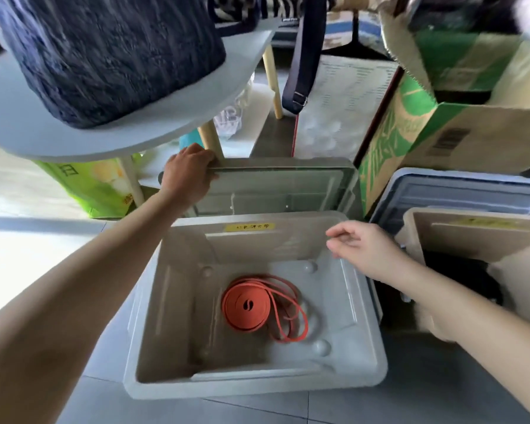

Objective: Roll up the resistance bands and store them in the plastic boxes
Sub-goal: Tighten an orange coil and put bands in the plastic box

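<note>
Band (251, 304) stored in box (257, 384). My left hand (190, 174) grips lid (276, 185); right hand (360, 249) relaxed, empty. Next, likely: lower lid.

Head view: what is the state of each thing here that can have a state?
Box: open.
Lid: off the opening, upright behind the box, held at a top corner.
Band: rolled, outer turns loose, lying on the box floor.
Left hand: grips the lid's corner.
Right hand: holds nothing, fingers relaxed, above the box's right rim.
Right box: open, with dark contents I cannot identify.
</note>
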{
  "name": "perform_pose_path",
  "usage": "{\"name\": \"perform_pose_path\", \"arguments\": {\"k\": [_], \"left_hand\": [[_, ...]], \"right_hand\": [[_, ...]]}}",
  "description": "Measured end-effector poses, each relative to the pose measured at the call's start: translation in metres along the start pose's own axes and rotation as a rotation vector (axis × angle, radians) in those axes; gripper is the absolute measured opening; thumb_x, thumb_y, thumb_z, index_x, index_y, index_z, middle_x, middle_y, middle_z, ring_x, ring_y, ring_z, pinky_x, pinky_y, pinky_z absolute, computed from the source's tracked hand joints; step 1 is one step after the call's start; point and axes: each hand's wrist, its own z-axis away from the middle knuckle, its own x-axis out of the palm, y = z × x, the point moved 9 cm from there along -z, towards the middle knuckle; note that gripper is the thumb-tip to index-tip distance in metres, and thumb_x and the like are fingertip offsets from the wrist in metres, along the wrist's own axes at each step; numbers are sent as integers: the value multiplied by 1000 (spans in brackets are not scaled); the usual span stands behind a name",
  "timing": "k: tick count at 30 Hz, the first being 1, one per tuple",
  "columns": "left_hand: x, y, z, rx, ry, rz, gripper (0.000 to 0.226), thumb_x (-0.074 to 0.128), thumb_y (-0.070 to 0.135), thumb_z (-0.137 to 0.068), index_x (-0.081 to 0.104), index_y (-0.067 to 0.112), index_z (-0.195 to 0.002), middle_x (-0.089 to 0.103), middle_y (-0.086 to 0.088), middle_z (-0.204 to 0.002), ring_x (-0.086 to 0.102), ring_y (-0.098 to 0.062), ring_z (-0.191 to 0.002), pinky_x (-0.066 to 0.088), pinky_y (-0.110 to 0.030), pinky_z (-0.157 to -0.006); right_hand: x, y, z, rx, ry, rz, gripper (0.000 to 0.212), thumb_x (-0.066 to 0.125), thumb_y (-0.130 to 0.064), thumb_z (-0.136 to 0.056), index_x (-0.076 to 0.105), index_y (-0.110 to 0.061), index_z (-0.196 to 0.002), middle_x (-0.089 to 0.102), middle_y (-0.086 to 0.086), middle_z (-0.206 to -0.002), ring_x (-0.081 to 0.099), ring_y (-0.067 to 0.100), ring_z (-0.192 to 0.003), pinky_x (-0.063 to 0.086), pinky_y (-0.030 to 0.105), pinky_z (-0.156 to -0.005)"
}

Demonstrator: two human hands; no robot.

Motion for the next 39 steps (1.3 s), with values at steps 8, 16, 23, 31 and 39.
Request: {"name": "perform_pose_path", "arguments": {"k": [8, 16, 23, 31, 39], "left_hand": [[-77, 31, 103, 197, 295, -166, 31, 53, 23, -72, 69, 16, -97, 69, -6, -96, 62, -34, -83, 46, -40, -75], [-118, 52, 190, 222, 449, -165, 30, 56, 20, -73, 65, 17, -102, 67, -2, -99, 53, -26, -94, 42, -38, -78], [-41, 33, 269, 315, 12, -124, 52, 47, 58, -82, 47, 20, -116, 54, -2, -109, 52, -21, -97, 51, -33, -76], [-16, 15, 281, 143, 61, 184, 48, 43, 55, -90, 56, 16, -115, 55, 0, -114, 56, -16, -95, 49, -27, -76], [42, -91, 266, -727, -179, 396, 56, 68, 57, -74, 59, 8, -98, 57, -14, -104, 51, -30, -107, 44, -38, -83]], "right_hand": [[-48, 50, -5, 533, 181, -524, 59, 27, -58, -95, 43, -15, -131, 67, 16, -85, 65, 27, -75, 48, 30, -60], [-39, 23, -4, 566, -14, -635, 36, 63, -53, -80, 57, -19, -87, 60, 1, -63, 56, 11, -48, 42, 15, -41], [-15, 27, 32, 450, -215, -76, 37, 59, -31, -85, 55, -6, -112, 58, 8, -70, 57, 22, -53, 50, 27, -52], [3, 41, 64, 230, -257, 671, 54, 47, -53, -89, 44, -5, -111, 62, 6, -82, 66, 21, -55, 50, 29, -44], [12, 66, 69, 243, -323, 915, 61, 35, -62, -87, 46, -8, -112, 70, 2, -73, 67, 15, -60, 54, 30, -66]]}}
